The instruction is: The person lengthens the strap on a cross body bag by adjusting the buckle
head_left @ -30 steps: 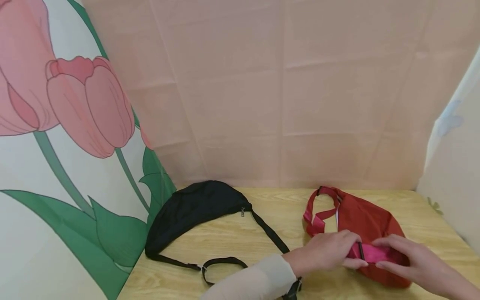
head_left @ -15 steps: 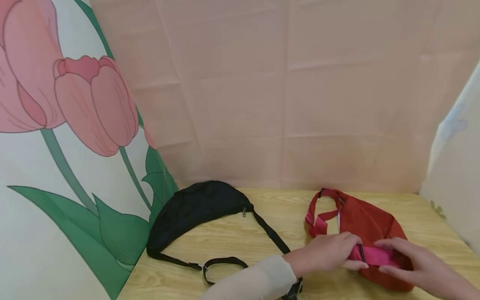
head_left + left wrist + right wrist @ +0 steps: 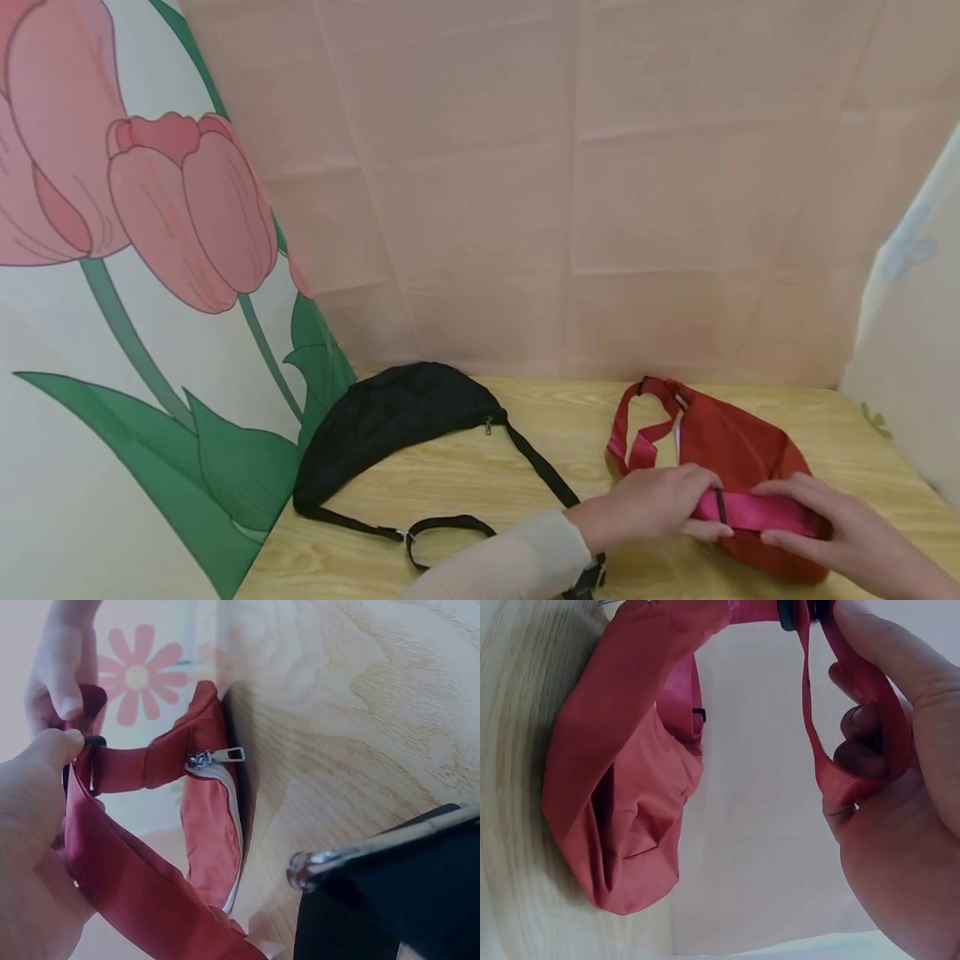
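The red sling bag (image 3: 738, 433) lies on the right side of the table (image 3: 435, 467), its magenta strap (image 3: 776, 513) stretched between two hands. The left hand (image 3: 660, 504) pinches it at the black slider buckle (image 3: 722, 505); the right hand (image 3: 843, 523) has its fingers curled round the loop. Working webbing at such a slider goes best, I'd judge, with the buckle steadied and the band kept flat, so it neither twists nor bunches. The black waist pack (image 3: 405, 417) lies to the left, its cord-thin strap (image 3: 540, 458) reaching the left sleeve (image 3: 510, 558), where it might snag.
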{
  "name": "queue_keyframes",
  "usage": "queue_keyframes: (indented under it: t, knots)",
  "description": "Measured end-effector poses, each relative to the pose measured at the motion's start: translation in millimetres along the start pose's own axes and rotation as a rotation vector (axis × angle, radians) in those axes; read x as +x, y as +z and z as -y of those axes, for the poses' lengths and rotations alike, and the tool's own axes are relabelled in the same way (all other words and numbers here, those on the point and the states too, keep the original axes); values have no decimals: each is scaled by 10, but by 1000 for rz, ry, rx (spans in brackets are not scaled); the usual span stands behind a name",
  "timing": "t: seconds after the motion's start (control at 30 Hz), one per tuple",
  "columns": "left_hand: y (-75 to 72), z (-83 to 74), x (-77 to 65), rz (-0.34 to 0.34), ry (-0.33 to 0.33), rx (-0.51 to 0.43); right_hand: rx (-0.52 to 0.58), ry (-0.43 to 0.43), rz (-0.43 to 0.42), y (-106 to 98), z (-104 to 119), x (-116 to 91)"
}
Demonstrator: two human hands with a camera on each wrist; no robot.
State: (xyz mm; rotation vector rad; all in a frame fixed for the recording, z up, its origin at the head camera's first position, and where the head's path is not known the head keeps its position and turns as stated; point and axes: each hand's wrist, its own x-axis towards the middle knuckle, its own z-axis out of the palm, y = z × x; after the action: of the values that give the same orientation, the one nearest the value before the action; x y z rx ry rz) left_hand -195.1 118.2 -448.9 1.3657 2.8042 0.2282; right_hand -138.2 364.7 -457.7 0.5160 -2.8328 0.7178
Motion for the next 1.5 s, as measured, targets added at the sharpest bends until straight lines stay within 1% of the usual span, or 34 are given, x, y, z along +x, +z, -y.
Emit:
queue_keyframes:
  t: [0.07, 0.17, 0.27, 0.3, 0.4, 0.5, 0.63, 0.7, 0.8, 0.9, 0.97, 1.1, 1.23, 1.3, 1.5]
  knots:
    - [16, 10, -3, 0, 2, -2, 5, -15, -38, 3, -24, -19]
    - [27, 20, -8, -5, 5, -15, 27, -7, -47, -15, -40, -41]
    - [23, 18, -11, -5, 7, -29, 41, 19, -15, -43, -26, -42]
    - [22, 15, -11, -5, 7, -32, 44, 26, 12, -53, -18, -35]
    - [16, -5, -8, 3, 10, -30, 18, 29, 65, -57, 21, -2]
    - [18, -30, -4, 21, 9, -28, -11, -3, 91, -35, 60, 25]
    - [25, -21, -2, 21, 15, -20, -12, -56, 50, 11, 79, 43]
    - [34, -3, -2, 12, 21, -15, 2, -45, 50, 15, 66, 37]
    - [44, 23, -5, 1, 28, -13, 9, 8, 72, -5, 35, 9]
    - [48, 36, -1, -10, 32, -8, 7, 30, 76, -31, 11, -5]
    - [48, 35, 2, -9, 32, -7, 7, 21, 71, -34, 16, 6]
    - [36, 18, 7, 17, 25, -25, 11, -2, 83, -15, 67, 56]
    - [15, 11, -2, 28, 27, -31, 1, -40, 70, 11, 103, 91]
    - [8, 19, -5, 28, 26, -39, -7, -40, 59, 11, 102, 93]
    - [5, 46, -6, 28, 9, -80, 18, 32, 120, -53, 72, 83]
